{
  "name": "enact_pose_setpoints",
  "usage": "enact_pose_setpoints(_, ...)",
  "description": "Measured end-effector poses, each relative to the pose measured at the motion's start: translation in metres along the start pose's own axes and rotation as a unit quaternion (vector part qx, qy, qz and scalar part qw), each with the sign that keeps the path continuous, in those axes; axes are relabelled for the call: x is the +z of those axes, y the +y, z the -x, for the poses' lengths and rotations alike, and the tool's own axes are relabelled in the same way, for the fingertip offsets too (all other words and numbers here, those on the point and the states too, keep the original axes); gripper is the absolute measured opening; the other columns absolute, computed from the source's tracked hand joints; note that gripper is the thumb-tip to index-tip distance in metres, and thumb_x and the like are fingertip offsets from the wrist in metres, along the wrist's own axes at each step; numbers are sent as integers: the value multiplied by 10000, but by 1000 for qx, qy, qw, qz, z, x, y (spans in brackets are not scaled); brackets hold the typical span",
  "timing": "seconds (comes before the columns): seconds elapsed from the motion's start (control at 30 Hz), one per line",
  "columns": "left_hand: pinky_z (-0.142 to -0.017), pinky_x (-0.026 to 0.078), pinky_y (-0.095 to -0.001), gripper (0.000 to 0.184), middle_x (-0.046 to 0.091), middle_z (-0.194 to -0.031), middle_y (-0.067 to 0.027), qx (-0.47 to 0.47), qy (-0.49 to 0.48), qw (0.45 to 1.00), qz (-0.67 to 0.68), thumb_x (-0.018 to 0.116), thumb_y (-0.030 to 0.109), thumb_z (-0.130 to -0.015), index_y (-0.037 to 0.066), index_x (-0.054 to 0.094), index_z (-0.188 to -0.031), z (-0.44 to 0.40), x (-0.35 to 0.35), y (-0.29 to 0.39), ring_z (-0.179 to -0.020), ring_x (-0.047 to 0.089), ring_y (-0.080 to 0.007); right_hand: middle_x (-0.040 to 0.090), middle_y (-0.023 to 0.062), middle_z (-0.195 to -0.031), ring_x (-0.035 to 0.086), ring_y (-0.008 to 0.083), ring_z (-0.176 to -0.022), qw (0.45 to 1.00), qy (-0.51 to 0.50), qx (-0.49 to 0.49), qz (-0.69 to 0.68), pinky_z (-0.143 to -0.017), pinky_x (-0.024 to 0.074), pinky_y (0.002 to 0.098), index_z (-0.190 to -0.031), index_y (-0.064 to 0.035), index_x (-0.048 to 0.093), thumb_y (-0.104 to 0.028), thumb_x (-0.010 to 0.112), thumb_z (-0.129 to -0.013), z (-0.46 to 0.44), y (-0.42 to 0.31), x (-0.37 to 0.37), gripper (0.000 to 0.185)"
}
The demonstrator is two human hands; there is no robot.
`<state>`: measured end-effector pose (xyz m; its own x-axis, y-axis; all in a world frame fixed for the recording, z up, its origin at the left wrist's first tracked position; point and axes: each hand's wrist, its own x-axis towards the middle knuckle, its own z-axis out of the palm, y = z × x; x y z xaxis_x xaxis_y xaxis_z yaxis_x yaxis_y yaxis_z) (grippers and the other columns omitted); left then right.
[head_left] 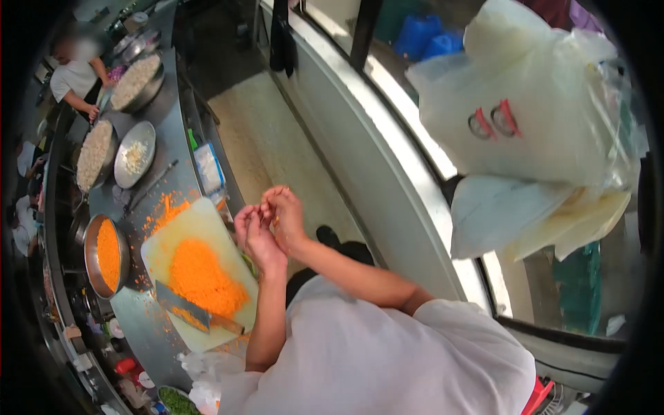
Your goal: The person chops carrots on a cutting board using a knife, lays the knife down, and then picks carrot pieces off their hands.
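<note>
My left hand (258, 238) and my right hand (284, 216) are held together in front of my body, to the right of the cutting board, with fingers curled and touching. Bits of orange show on the fingers; whether anything more lies between them is hidden. On the pale cutting board (164, 247) a heap of finely chopped orange food (200, 277) is spread. A cleaver (181, 304) lies flat across the board's near end, touching the heap, its wooden handle pointing toward my left forearm. Neither hand touches the cleaver.
Left of the board stands a metal bowl of orange bits (107, 256). Farther along the counter are a bowl with pale pieces (135, 156) and large full bowls (97, 155). A person (76, 79) works at the far end. Plastic bags (519, 117) hang at the right.
</note>
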<state>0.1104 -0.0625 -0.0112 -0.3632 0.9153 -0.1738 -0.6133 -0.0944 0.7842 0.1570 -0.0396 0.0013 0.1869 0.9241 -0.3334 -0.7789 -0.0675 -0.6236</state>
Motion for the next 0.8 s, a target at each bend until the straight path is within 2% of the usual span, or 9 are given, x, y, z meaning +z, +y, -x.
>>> enact_pose_setpoints(0.2,-802,460,-295,132,536,-943,-90,-68,1,998,12,452,58,-915,29,475,-1042,42,-29,-21,-879,536,-172,543,26,-688,499,80,-603,998,46,-32,34,-553,408,198,-818,-35,551,-11,456,-822,40,18,-43,99)
enact_pose_setpoints(0.27,-795,461,-292,129,534,-949,-91,-145,-12,989,8,444,57,-918,34,470,-1042,57,-42,-31,-870,537,-174,542,28,-693,500,82,-612,995,101,-18,3,-554,408,201,-810,-31,550,-9,450,-823,52,23,-63,103)
enact_pose_setpoints(0.4,-774,456,-299,92,509,-930,-92,-162,-39,986,1,449,39,-908,13,469,-994,84,-32,-21,-843,512,-166,544,33,-709,493,86,-608,988,139,-61,6,-559,412,205,-796,-27,549,-3,446,-817,79,11,-75,107)
enact_pose_setpoints(0.53,-775,451,-287,90,516,-937,-89,-145,-109,983,6,448,39,-908,16,477,-990,110,-15,-13,-853,518,-166,544,27,-711,489,83,-613,984,103,-144,-7,-558,415,204,-800,-33,550,-10,449,-817,100,-15,-72,105)
enact_pose_setpoints(0.67,-796,452,-296,114,531,-928,-102,-108,-151,983,-3,455,55,-907,11,485,-1007,128,-1,-7,-877,526,-175,549,26,-712,499,79,-618,981,98,-168,-21,-556,418,200,-802,-34,552,-4,452,-812,119,-37,-76,105)
enact_pose_setpoints(0.8,-788,450,-301,109,520,-956,-89,-96,-163,982,-2,454,45,-910,23,486,-1013,143,-3,-3,-867,512,-171,561,27,-711,508,70,-613,981,24,-189,-38,-544,407,195,-810,-33,560,-5,465,-805,131,-39,-87,98)
